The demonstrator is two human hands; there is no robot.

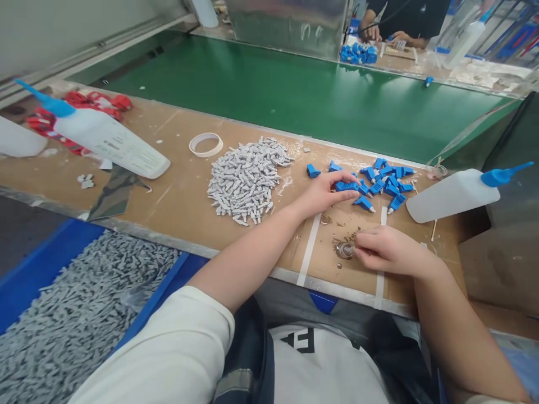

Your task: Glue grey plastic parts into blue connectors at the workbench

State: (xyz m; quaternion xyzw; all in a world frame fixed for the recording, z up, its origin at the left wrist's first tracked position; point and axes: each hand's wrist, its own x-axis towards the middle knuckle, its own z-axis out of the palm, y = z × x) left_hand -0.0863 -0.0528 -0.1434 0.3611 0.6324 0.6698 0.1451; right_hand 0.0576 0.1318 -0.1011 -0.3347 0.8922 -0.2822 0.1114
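My left hand (326, 192) reaches across the brown worktop and pinches a blue plastic piece (347, 186) at the near edge of a scatter of blue plastic pieces (389, 180). My right hand (389, 251) rests on the worktop with its fingers curled, fingertips against a small round shiny metal part (344, 250). To the left of both hands lies a heap of small grey plastic pieces (246, 179).
A white squeeze bottle with a blue nozzle (452, 193) lies at right, another bottle (105, 137) at left. A tape ring (206, 144) sits behind the grey heap. A blue bin of grey pieces (76, 314) stands lower left. Beyond a green conveyor belt (295, 95), another person's hands (389, 36) work.
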